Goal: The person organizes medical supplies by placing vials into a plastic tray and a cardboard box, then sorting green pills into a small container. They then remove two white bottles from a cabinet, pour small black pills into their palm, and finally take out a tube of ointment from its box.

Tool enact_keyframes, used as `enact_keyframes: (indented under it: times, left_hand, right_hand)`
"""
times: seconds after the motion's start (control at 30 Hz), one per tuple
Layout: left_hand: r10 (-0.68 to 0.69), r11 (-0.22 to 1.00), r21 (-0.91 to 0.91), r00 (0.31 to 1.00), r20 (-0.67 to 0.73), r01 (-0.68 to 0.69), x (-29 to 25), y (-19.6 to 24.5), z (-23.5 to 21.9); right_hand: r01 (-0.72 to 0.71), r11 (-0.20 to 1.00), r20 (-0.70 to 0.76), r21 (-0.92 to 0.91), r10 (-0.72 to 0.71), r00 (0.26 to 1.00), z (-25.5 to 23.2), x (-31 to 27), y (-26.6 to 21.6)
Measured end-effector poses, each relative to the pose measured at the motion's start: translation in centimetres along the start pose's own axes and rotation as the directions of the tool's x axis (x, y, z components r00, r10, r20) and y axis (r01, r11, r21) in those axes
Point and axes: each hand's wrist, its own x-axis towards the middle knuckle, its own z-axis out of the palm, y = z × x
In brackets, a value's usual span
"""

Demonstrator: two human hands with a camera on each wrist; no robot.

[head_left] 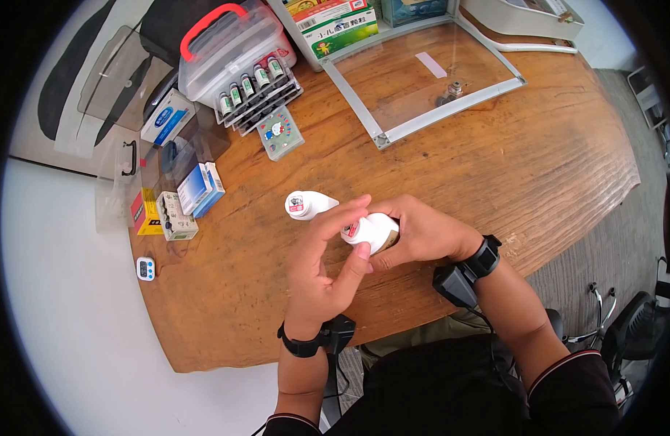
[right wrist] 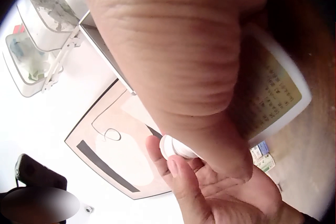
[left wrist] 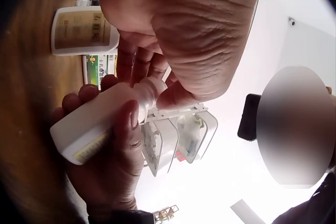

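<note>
A white plastic bottle (head_left: pixel 376 231) with a gold label is gripped round its body by my right hand (head_left: pixel 425 231), tilted above the wooden table. At its neck, the thumb and fingers of my left hand (head_left: pixel 317 269) close round the white cap (left wrist: pixel 149 91), which has a red-and-white sticker on top. In the right wrist view my right hand (right wrist: pixel 184 61) covers much of the bottle, and its yellowish printed label (right wrist: pixel 270 98) shows beside it. A second white bottle (head_left: pixel 306 205), capped and similarly stickered, stands just beyond my left fingers.
Medicine boxes (head_left: pixel 200 189) and a small white timer (head_left: pixel 145 269) line the table's left side. Behind are a rack of vials (head_left: pixel 255 91), a clear case with a red handle (head_left: pixel 237 54), a flat card-like box (head_left: pixel 280 133) and a framed clear panel (head_left: pixel 422 80).
</note>
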Motion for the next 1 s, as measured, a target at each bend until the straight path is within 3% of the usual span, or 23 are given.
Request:
enact_keyframes:
  times: [0.07,0.2,0.27,0.57,0.83,0.93,1.0]
  left_hand:
    - [-0.057,0.994,-0.096,0.998,-0.04,0.053,-0.3,-0.3,0.1]
    - [-0.033,0.99,-0.139,0.947,-0.32,-0.012,-0.7,-0.7,-0.4]
    - [-0.051,0.975,-0.222,0.936,-0.348,-0.029,-0.6,-0.6,-0.8]
    - [-0.074,0.954,-0.298,0.964,-0.256,-0.005,-0.6,-0.2,-0.1]
    - [-0.074,0.951,-0.31,0.966,-0.249,-0.007,-0.8,-0.5,0.2]
    - [-0.05,0.972,-0.234,0.968,-0.245,-0.009,-1.0,-0.5,0.3]
    - [0.112,0.992,-0.017,0.941,-0.32,-0.124,-1.4,-0.4,0.2]
  right_hand:
    - [-0.021,1.0,-0.007,0.008,0.021,1.0,0.1,0.0,-0.2]
    - [-0.042,0.996,-0.01,-0.083,0.042,0.999,0.1,0.0,-0.9]
    - [-0.042,0.994,-0.024,-0.105,0.039,0.999,0.1,0.0,-0.8]
    - [-0.035,0.999,-0.037,-0.023,0.034,0.999,0.1,-0.1,-0.5]
    - [0.1,0.995,-0.018,0.017,-0.099,0.995,-0.2,0.1,0.4]
    - [0.044,0.998,-0.075,0.052,-0.04,0.996,-0.1,-0.1,0.0]
    - [0.052,0.999,-0.108,0.014,-0.05,0.993,-0.1,-0.1,-0.5]
